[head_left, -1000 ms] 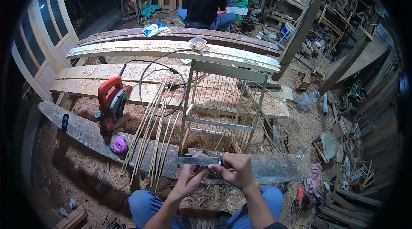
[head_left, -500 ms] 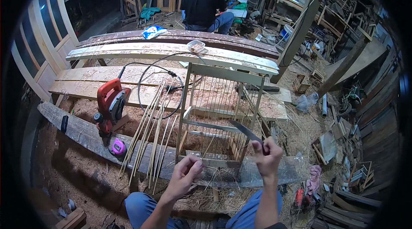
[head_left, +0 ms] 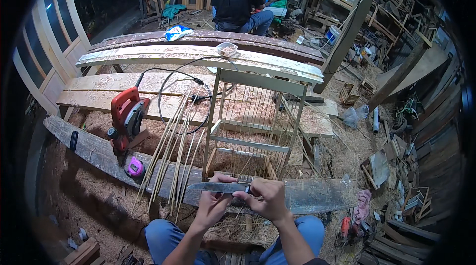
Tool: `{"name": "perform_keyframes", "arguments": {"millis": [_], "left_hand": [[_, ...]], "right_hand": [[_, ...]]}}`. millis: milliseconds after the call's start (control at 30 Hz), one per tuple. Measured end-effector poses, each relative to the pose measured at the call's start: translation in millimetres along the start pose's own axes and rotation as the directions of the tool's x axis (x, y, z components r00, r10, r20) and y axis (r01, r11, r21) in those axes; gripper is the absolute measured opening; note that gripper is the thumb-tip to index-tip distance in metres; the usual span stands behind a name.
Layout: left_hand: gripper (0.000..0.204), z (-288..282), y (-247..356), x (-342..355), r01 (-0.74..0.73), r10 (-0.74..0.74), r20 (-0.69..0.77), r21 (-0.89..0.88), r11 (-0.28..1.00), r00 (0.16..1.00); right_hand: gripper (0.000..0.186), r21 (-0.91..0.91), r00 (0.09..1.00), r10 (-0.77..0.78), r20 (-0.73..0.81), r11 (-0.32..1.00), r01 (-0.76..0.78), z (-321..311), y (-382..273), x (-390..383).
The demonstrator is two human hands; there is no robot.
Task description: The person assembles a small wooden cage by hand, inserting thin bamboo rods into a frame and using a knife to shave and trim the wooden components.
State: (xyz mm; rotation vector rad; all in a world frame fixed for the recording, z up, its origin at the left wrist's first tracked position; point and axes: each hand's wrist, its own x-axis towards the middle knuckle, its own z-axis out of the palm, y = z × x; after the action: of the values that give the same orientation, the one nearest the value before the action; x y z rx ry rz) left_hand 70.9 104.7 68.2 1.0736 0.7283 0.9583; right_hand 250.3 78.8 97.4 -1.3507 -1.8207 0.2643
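My right hand point(head_left: 267, 194) is closed round the handle of a knife point(head_left: 213, 187). The broad grey blade points left and lies level across my left hand point(head_left: 212, 206). The left fingers are pinched together, partly behind the blade; what they hold is hidden. Just beyond both hands a wooden frame with thin upright bars point(head_left: 258, 80) leans up from a weathered plank point(head_left: 317, 194). Several thin bamboo sticks point(head_left: 171, 146) lie to its left, across the plank's edge.
A red power planer point(head_left: 128, 116) with a black cable and a pink tape measure point(head_left: 134, 166) are at left. Shaving-covered boards point(head_left: 99, 89) span the middle, bearing a clear plastic tub point(head_left: 226, 49). Another person point(head_left: 234, 4) sits at the back, turned away. Scrap wood lies at right.
My right hand has come down and left, swinging the knife from tilted up to level over the left hand. My left hand has stayed near its place.
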Motion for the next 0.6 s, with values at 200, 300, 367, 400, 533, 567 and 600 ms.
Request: {"name": "perform_keyframes", "arguments": {"millis": [200, 300, 367, 400, 533, 567, 600], "left_hand": [[0.018, -1.1, 5.9, -2.1, -0.031, 0.029, 0.021, 0.103, 0.994, 0.999], [0.017, -0.4, 12.9, -0.7, -0.057, 0.052, 0.039, 0.135, 0.989, 0.998], [0.017, -1.1, 14.9, 1.2, -0.078, 0.070, 0.050, 0.163, 0.984, 0.996], [0.017, -1.5, 15.2, 2.9, -0.120, 0.108, 0.074, 0.181, 0.976, 0.991], [0.019, -5.4, 18.4, 1.8, -0.050, 0.042, 0.086, 0.093, 0.994, 0.995], [0.019, -5.5, 19.1, 1.7, -0.051, 0.043, 0.084, 0.091, 0.995, 0.996], [0.020, -5.7, 21.5, 2.0, -0.048, 0.041, 0.095, 0.078, 0.996, 0.995]], "right_hand": [[0.045, 0.002, 1.000, -0.013, 0.006, 1.000, 0.013, -5.1, 1.4, 2.9], [0.045, -0.013, 0.999, -0.038, 0.002, 0.999, 0.038, -7.9, 3.0, 5.3], [0.046, -0.018, 0.999, -0.052, -0.007, 0.998, 0.052, -8.0, 3.7, 5.0], [0.046, -0.028, 0.998, -0.053, -0.015, 0.998, 0.052, -8.0, 4.3, 4.6], [0.054, -0.025, 0.994, -0.075, -0.080, 0.997, 0.073, -5.1, 7.7, 6.9], [0.054, -0.026, 0.994, -0.077, -0.077, 0.997, 0.075, -5.9, 7.8, 6.7], [0.053, -0.027, 0.994, -0.074, -0.081, 0.997, 0.073, -6.8, 7.5, 6.7]]}}
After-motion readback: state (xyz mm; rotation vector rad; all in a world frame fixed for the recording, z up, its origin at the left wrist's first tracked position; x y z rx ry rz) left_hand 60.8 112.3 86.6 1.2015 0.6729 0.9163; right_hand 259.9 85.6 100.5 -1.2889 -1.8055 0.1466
